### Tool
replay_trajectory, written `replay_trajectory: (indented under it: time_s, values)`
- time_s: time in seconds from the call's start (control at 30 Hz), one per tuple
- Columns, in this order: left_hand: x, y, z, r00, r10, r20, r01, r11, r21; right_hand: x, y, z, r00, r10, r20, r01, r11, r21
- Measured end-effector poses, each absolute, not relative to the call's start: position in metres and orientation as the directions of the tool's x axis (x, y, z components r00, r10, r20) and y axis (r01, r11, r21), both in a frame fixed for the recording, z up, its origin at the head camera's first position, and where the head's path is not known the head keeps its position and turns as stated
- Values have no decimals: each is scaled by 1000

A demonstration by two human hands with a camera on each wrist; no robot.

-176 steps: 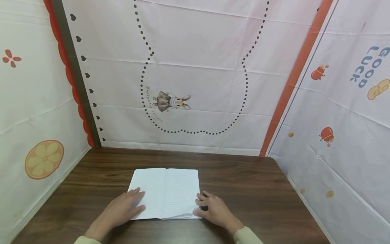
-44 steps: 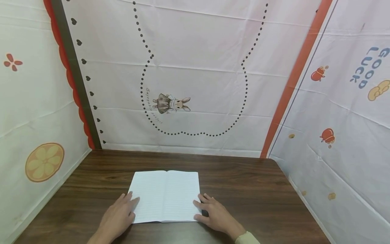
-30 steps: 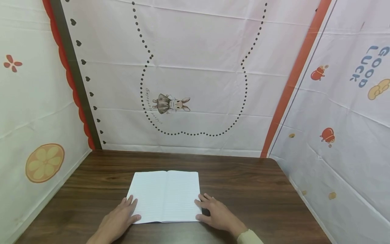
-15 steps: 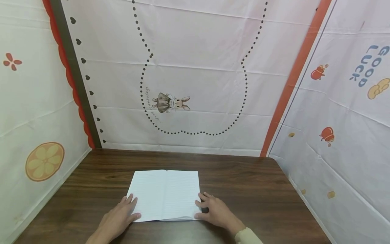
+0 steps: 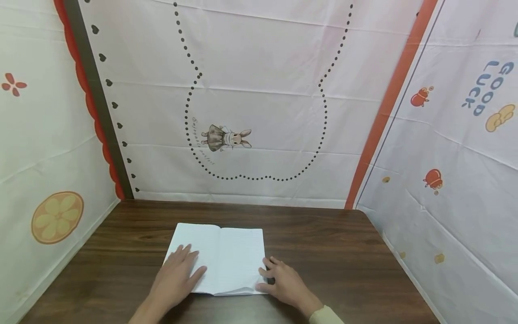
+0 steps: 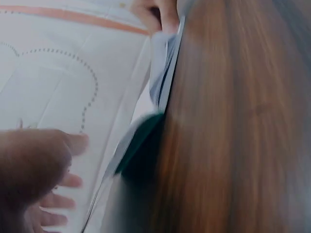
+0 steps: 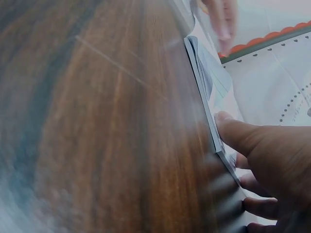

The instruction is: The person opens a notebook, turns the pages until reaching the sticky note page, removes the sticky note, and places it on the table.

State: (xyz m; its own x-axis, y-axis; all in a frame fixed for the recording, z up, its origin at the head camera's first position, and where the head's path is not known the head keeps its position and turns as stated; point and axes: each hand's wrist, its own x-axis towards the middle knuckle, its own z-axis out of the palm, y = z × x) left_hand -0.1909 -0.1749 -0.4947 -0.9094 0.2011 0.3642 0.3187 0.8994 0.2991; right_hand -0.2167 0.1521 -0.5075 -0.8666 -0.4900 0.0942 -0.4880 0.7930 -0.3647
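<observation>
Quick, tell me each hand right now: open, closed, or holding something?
Left hand: open, spread over the left page.
Right hand: at the outer edge of the right page; can't tell whether it's pinching paper.

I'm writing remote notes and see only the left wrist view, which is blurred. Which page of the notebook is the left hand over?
Observer: In the head view, the left hand lies over the left page of the open notebook.
Operator: Is the right page plain or ruled?
Observer: Ruled, as the head view faintly shows.
Operator: My picture crops the far side. Any clothing there?
Observer: Yes, a pale yellow sleeve shows just behind the right wrist.
</observation>
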Motion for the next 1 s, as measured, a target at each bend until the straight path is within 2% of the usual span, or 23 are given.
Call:
replay_trajectory:
  time_s: [0.07, 0.17, 0.33, 0.43, 0.63, 0.87, 1.0]
  values:
    - [-196, -162, -495, -862, 238, 448, 395, 869, 298, -216, 152, -508, -867, -489, 96, -488, 793, -365]
    - [-204, -145, -496, -805, 345, 483, 511, 817, 267, -216, 151, -509, -868, -487, 98, -487, 793, -366]
    - [-213, -121, -502, -749, 551, 367, 645, 733, 215, -217, 152, -511, -871, -481, 99, -482, 798, -363]
    - [-214, -109, -506, -721, 619, 312, 688, 693, 216, -217, 153, -511, -871, -480, 103, -482, 798, -362]
    - [-215, -92, -514, -656, 687, 314, 751, 638, 171, -216, 153, -510, -862, -490, 126, -501, 792, -348]
    - [-217, -86, -510, -631, 710, 313, 766, 633, 110, -218, 154, -512, -863, -492, 117, -497, 786, -368]
    - [-219, -81, -508, -566, 745, 352, 800, 600, 14, -219, 153, -513, -867, -486, 107, -488, 788, -375]
